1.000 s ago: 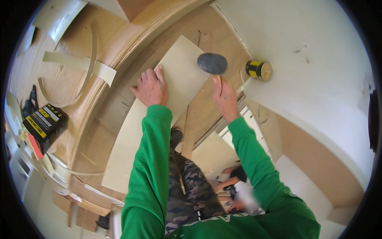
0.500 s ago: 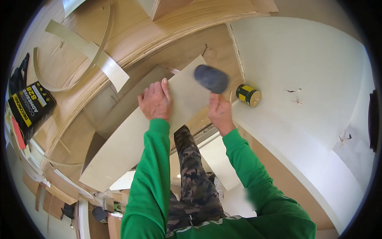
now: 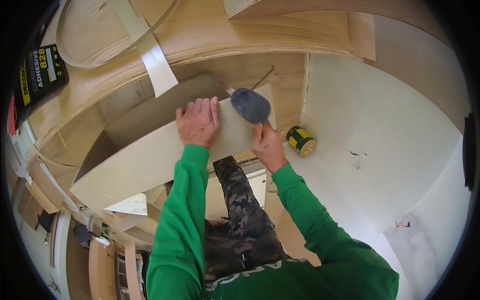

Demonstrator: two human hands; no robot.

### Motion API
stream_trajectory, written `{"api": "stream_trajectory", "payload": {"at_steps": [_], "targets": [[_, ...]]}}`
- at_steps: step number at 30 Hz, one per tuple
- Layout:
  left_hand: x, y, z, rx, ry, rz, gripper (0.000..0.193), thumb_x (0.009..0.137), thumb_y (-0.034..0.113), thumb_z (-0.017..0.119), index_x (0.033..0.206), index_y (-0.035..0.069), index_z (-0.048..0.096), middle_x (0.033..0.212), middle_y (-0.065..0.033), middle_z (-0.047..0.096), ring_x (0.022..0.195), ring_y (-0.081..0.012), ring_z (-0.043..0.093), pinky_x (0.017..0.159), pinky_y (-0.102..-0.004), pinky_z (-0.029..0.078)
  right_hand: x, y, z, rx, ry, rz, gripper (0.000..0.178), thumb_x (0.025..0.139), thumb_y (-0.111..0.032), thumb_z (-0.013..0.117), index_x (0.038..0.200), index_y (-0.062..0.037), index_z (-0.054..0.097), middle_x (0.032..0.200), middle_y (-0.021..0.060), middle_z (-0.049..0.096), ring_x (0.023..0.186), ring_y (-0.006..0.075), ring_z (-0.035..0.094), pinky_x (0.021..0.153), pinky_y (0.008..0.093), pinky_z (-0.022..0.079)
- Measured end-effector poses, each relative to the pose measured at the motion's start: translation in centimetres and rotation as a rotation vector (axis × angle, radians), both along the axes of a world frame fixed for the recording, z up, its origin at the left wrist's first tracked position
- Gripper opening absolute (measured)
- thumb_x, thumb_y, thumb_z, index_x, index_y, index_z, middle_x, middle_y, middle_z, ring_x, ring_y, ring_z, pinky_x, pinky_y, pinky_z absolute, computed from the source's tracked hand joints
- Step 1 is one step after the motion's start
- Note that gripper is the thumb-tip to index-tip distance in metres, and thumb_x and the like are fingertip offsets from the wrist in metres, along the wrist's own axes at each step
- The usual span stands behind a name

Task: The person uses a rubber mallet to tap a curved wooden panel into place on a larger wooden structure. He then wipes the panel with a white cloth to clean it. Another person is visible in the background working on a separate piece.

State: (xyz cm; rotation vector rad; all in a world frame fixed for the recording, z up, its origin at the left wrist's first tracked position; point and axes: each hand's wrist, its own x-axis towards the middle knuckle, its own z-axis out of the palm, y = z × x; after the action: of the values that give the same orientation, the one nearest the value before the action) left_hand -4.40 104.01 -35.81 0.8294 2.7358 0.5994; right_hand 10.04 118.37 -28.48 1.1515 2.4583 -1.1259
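A pale, flat board [image 3: 125, 167] with a long curved edge slants across the middle. My left hand [image 3: 198, 123] is closed over the board's far edge, thumb pointing away from me. To the right, my right hand [image 3: 270, 149] grips the handle of a rubber mallet [image 3: 251, 106]. The mallet's dark grey head is over the board's right part, close to its far edge; whether it touches cannot be told. Most of the handle is hidden in my fist.
A curved plywood counter [image 3: 210, 35] runs across the far side, carrying bent pale strips [image 3: 155, 60] and a black adhesive can [image 3: 42, 82]. Right of the mallet, a small black-and-yellow can [image 3: 301, 141] lies against the white wall panel [image 3: 380, 120], where wires stick out.
The mallet head has shifted slightly left, nearer my left hand. The whole view has turned, so the board appears less steep. My left hand keeps its hold on the board's edge.
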Motion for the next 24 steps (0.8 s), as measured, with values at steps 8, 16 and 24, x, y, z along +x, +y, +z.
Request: {"api": "stream_trajectory", "payload": {"at_steps": [8, 16, 24], "targets": [[0.8, -0.3, -0.9, 0.116, 0.046, 0.114, 0.019, 0.111, 0.03, 0.062, 0.115, 0.014, 0.071, 0.095, -0.0075, 0.069, 0.094, -0.0294, 0.067, 0.087, -0.047, 0.049, 0.1, 1.5, -1.3, -0.035, -0.055, 0.104, 0.021, 0.11, -0.018, 0.063, 0.122, -0.002, 0.07, 0.08, 0.0293, 0.07, 0.072, 0.0488, 0.072, 0.059, 0.0505, 0.053], [0.1, -1.0, 0.8, 0.387, -0.033, 0.25, 0.029, 0.103, 0.015, 0.069, 0.131, 0.009, 0.065, 0.122, -0.0136, 0.067, 0.112, -0.036, 0.065, 0.099, -0.0484, 0.052, 0.0, 1.4, -0.2, -0.008, 0.052, 0.242, 0.022, 0.114, -0.016, 0.058, 0.119, 0.0028, 0.069, 0.075, 0.0185, 0.066, 0.063, 0.0252, 0.064, 0.062, 0.0411, 0.052], [1.0, -12.7, 4.3, 0.482, 0.146, 0.77, 0.04, 0.096, 0.005, 0.07, 0.136, 0.003, 0.066, 0.138, -0.0175, 0.068, 0.133, -0.038, 0.062, 0.115, -0.0505, 0.046, -1.9, -1.0, 0.5, 0.031, -0.093, 0.461, 0.021, 0.115, -0.017, 0.056, 0.123, -0.0027, 0.07, 0.079, 0.0192, 0.067, 0.063, 0.032, 0.065, 0.062, 0.0422, 0.052]]}}
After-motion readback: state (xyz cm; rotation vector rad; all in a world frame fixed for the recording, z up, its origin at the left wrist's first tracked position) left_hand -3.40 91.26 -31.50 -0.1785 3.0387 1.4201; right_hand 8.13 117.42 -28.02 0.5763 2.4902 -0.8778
